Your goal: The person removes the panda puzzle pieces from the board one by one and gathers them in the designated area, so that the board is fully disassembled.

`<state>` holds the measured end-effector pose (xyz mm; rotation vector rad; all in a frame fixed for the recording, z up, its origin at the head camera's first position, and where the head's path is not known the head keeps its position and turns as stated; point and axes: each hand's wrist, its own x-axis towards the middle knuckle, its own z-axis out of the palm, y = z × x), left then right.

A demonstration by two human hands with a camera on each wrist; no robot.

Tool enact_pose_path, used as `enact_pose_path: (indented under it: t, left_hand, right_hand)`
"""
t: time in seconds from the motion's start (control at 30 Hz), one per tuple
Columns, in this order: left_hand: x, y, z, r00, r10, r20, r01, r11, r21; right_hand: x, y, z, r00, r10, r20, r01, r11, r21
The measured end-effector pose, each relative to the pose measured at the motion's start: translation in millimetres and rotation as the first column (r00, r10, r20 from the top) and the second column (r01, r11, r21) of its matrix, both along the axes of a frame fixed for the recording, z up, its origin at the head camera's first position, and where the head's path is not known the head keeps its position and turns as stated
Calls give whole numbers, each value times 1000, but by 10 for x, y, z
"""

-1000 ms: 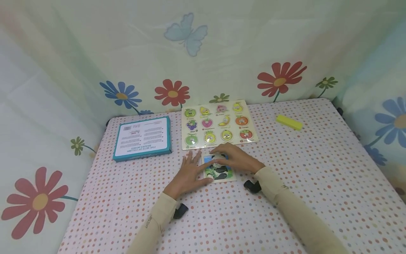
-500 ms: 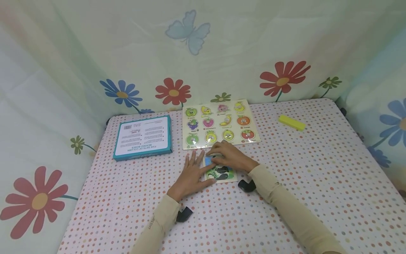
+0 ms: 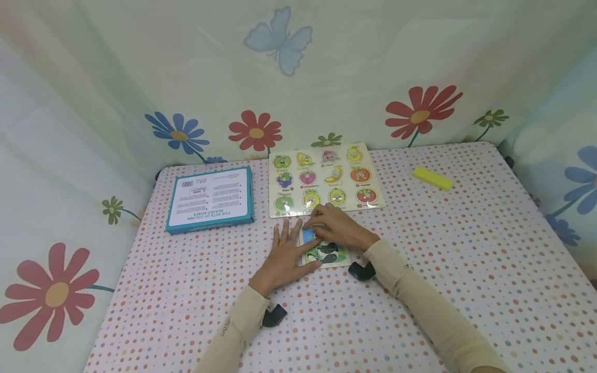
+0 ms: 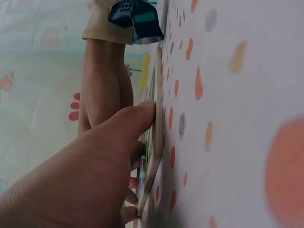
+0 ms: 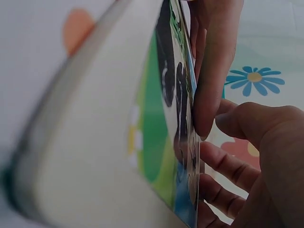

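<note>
Closest to me are 2 beige sleeves (image 3: 412, 292), each with a small black camera (image 3: 273, 315) at the wrist, lying over a spotted tablecloth (image 3: 186, 300). The person's left hand (image 3: 281, 261) is spread, its fingers straight and grasping nothing: the thumb rests at the near edge of a small panda board (image 3: 333, 256), the forefinger reaches onto its picture, and the other 3 fingers fan out beside it. The right hand (image 3: 337, 228) bends over the far part of that board, its fingers crooked down towards the picture; I cannot tell whether it pinches a piece, because it hides the panda's head. The board lies on the cloth, between and under the 2 hands. To my eye the step in hand is fitting or adjusting something on the panda picture while the left hand steadies it; the next move would call for small fingertip nudges, with the near edge kept from sliding. Just beyond lies a fruit board (image 3: 320, 178) with 3 rows of 4 fruits, a blue box (image 3: 210, 199) to its left and a yellow block (image 3: 432, 178) off to its right. Behind everything hangs a flowered curtain (image 3: 200, 62).
</note>
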<state>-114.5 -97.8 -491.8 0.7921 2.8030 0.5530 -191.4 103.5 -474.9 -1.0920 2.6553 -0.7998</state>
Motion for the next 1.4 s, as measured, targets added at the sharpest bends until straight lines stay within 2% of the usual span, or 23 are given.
enact_pose_path:
  t: [0.23,0.5,0.8,0.97,1.17,1.4]
  left_hand:
    - [4,17,21,1000,1,-30,-1,1000,-7]
    - [5,38,1,1000,8,-28,-8,1000,-24]
    - [-6,32,-1,999,3,-41,-5,999,-45]
    - [-1,27,2,999,1,-36,-2,999,-43]
    - [1,25,-7,1000,2,-20,-2,999,-42]
    - [1,13,-21,1000,8,-29,-9,999,-48]
  right_hand:
    - [-4,-20,22,1000,-5,-12,5,1000,4]
    - [-11,-33,2,999,-25,20,25,1000,-4]
    - [10,-39,-19,998,-36,45,40,996,-77]
    - [29,-49,12,989,-39,141,59,988,-140]
    - [41,-16,-6,965,-15,262,80,968,-236]
    - [50,23,-13,919,-66,388,175,951,-255]
